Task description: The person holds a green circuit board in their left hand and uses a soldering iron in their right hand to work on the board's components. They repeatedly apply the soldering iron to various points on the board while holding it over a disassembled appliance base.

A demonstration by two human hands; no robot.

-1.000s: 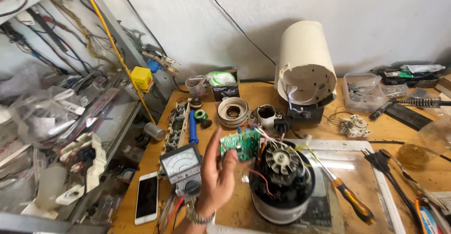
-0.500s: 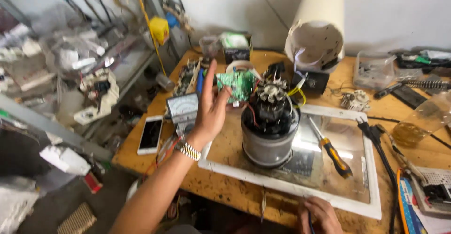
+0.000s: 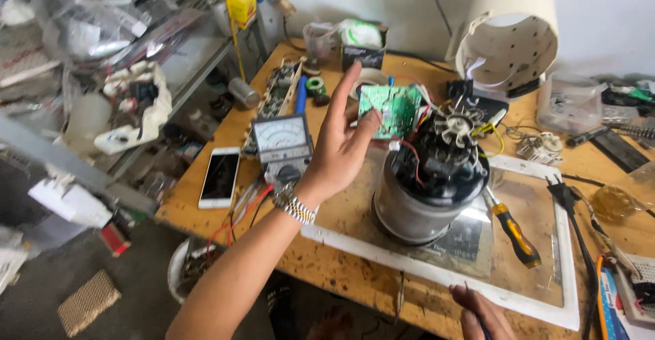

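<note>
My left hand (image 3: 339,145) is raised over the wooden bench, its fingertips pinching the lower left edge of a small green circuit board (image 3: 390,111). Red and white wires run from the board down into a grey cylindrical motor (image 3: 428,190) that stands upright with a white fan wheel (image 3: 456,126) on top. My right hand (image 3: 482,313) shows at the bottom edge by the bench front, fingers curled around a thin dark tool or lead whose kind I cannot tell.
An analog multimeter (image 3: 282,145) and a white phone (image 3: 220,176) lie left of the motor. A yellow-handled screwdriver (image 3: 512,227) rests on the white-framed glass panel (image 3: 437,263). A white plastic housing (image 3: 508,36) stands behind. Cluttered shelves fill the left side.
The view has shifted left and downward, showing more shelf and floor. My left hand still holds the green board by the motor. My right hand has stayed at the bench front.
</note>
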